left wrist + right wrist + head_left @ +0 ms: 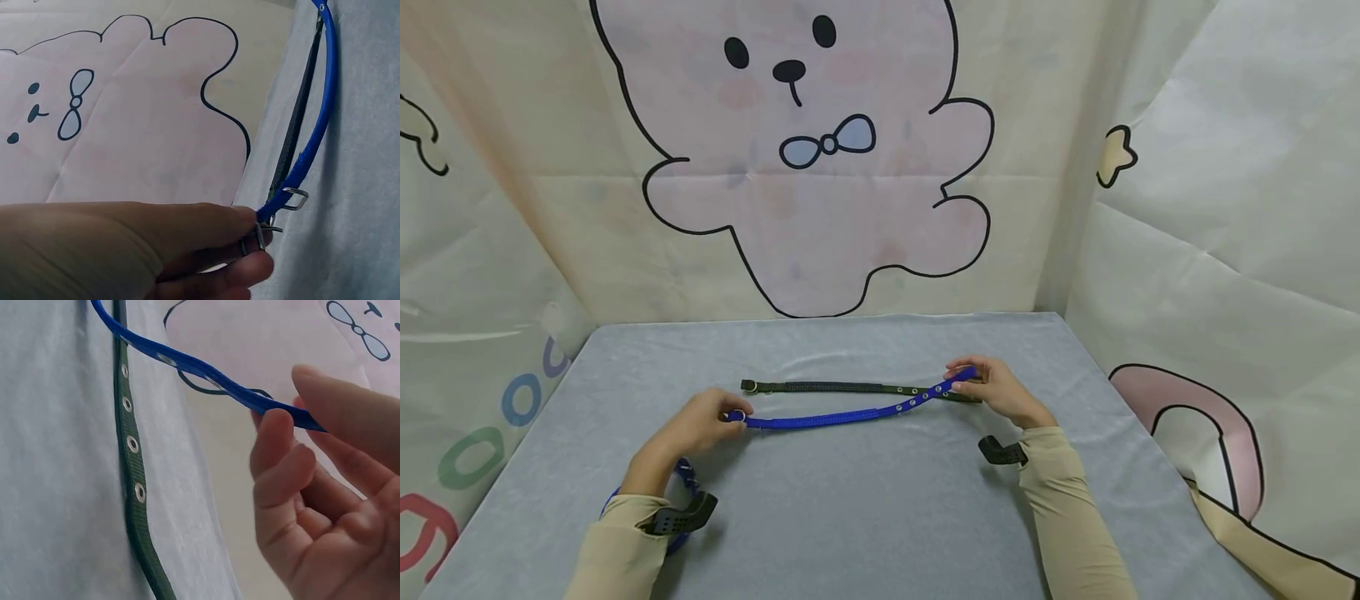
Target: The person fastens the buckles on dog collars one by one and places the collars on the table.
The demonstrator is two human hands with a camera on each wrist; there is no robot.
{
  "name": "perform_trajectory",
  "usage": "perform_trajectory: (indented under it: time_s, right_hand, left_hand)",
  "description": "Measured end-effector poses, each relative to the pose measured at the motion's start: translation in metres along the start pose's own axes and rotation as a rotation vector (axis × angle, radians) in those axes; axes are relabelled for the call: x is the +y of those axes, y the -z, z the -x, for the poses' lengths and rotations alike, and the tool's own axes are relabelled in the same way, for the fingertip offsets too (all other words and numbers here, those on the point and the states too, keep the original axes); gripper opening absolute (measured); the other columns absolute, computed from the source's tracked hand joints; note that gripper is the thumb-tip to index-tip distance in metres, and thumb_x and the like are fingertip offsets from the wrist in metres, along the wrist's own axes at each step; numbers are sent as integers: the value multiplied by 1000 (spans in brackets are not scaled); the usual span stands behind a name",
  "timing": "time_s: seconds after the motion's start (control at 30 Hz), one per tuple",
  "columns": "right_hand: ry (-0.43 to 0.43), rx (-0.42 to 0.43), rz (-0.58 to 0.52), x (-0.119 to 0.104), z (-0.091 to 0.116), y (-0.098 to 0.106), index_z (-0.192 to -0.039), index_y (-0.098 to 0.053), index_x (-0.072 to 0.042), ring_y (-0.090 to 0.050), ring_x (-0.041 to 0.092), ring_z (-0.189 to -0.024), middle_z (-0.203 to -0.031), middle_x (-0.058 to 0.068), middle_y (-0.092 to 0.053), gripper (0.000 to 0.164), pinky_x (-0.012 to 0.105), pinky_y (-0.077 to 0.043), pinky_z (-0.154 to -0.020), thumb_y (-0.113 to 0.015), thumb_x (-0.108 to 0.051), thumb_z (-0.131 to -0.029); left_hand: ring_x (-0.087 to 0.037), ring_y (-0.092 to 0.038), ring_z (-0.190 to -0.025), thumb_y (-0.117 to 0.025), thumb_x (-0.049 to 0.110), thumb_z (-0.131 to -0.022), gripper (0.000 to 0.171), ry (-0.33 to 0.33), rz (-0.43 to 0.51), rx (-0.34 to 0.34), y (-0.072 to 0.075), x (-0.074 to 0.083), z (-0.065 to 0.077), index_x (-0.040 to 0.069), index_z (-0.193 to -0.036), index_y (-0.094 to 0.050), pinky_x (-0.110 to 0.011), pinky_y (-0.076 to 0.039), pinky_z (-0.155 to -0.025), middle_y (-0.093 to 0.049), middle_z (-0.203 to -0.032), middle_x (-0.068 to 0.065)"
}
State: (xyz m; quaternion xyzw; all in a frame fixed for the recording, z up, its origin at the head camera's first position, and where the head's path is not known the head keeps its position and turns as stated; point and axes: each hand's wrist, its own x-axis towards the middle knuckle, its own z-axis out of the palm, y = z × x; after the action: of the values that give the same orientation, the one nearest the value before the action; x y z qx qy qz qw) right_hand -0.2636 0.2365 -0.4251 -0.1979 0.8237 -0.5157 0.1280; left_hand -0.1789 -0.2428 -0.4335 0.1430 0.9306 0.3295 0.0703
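Note:
A blue collar (820,420) with metal eyelets is stretched between my two hands above the table. My left hand (703,419) pinches its buckle end; in the left wrist view a metal loop (296,199) stands out beside the thumb. The plain tip of the blue collar is held between the thumb and fingers of my right hand (996,392). Behind it a dark green collar (827,387) lies flat on the table, its buckle at the left. Toward the right, the blue collar crosses over the green one, whose eyelets (133,444) show in the right wrist view.
A blue braided cord (685,477) lies on the table at the left, partly hidden by my left forearm. The table (865,517) has a grey cloth cover. Printed fabric walls (1030,233) stand behind it and at both sides.

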Motion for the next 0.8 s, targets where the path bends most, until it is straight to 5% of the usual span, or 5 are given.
perform_trajectory:
  time_s: [0.13, 0.33, 0.8]
  right_hand:
    - [-7, 11, -59, 0, -2, -3, -139, -54, 4, -69, 19, -104, -133, 30, -61, 42, 25, -56, -86, -63, -4, -99]
    - [6, 14, -166, 1, -6, -8, -137, -52, 11, -70, 9, -107, -140, 39, -52, 41, 29, -56, -96, -61, -2, -99]
    - [50, 11, -83, 3, -9, -13, -138, -55, 8, -70, 11, -92, -133, 36, -59, 35, 24, -54, -76, -51, 1, -103]
  left_hand:
    - [-23, -69, -94, -69, 12, -96, 24, 31, 26, 45, 0, 4, -1, -1, -116, -72, -40, -56, -78, -74, -108, -15]
    - [-22, -72, -90, -66, 18, -99, 29, 79, 78, 100, 0, 9, -4, -3, -119, -67, -42, -57, -77, -77, -97, -12]
    - [-27, -74, -85, -65, 18, -100, 27, 77, 163, 253, -3, 12, -9, -2, -118, -63, -33, -52, -72, -79, -87, -11]
